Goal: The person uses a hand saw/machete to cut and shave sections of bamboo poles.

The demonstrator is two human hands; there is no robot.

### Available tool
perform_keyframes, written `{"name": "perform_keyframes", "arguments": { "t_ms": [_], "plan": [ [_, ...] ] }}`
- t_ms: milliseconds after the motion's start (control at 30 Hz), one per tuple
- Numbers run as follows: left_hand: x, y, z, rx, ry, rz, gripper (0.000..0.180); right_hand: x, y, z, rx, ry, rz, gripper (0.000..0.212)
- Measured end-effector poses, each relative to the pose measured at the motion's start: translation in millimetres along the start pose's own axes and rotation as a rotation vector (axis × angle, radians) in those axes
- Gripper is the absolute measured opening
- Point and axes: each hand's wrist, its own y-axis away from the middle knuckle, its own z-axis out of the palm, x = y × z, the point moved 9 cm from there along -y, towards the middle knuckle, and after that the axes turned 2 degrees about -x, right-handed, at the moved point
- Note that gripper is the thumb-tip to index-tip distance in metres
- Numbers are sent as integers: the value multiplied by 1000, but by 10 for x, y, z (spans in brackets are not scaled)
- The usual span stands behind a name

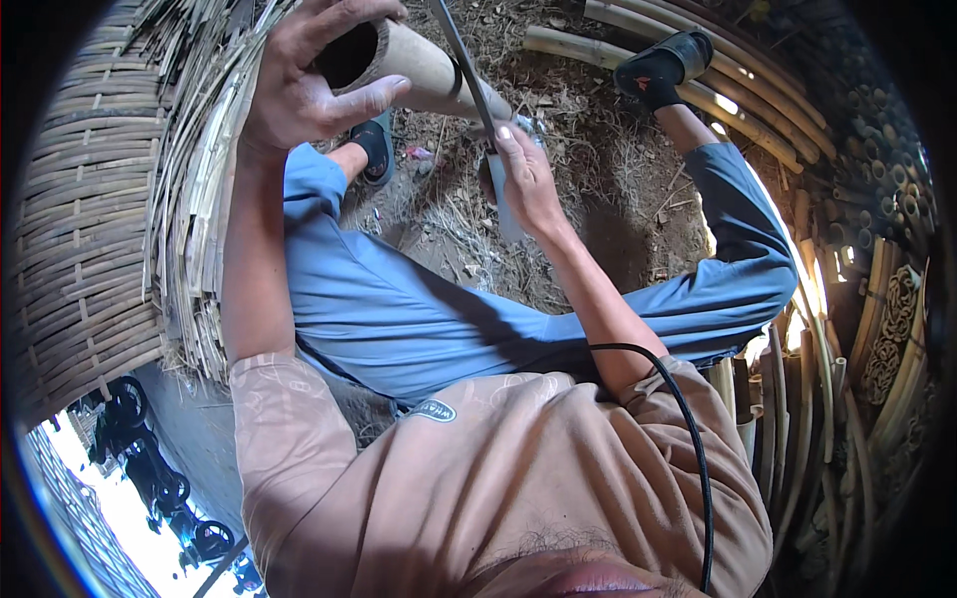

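Note:
My left hand (304,85) grips the near end of a thick bamboo tube (424,70), with the thumb along its lower side and fingers over the top. The tube's dark hollow opening faces my palm, and its length slants away to the right. A long-bladed knife (462,55) is in my right hand (528,184), its pale blue handle mostly wrapped by my fingers. My right thumb lies at the base of the blade. In the picture the narrow grey blade crosses the tube; whether it touches the bamboo I cannot tell.
A woven bamboo panel (85,209) and a bundle of split slats (194,219) stand at my left. Bamboo poles (758,85) lie beyond my right foot (666,75). More cut bamboo (887,189) is stacked at the far right. Dry shavings (459,234) litter the ground between my legs.

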Motion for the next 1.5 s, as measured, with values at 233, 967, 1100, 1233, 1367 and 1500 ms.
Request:
{"name": "perform_keyframes", "arguments": {
  "t_ms": [233,967,1100,1233,1367,1500],
  "plan": [
    [-55,-4,9,57,-63,124,58,245,-146,-394,75,194,-119,32],
    [-194,186,-92,210,-68,69,63,-218,199,-144,-69,176,-204,60],
    [-156,228,-110,164,-170,-77,58,-640,329,205,-67,159,-404,68],
    [-281,298,-149,223,-211,-77,60,-180,179,24,-74,253,-360,64],
    [-492,405,-133,221,-189,-107,59,-74,53,20,-108,313,-202,58],
    [-659,289,-62,225,-139,-24,53,-497,256,237,-96,281,-420,57]
  ]
}}
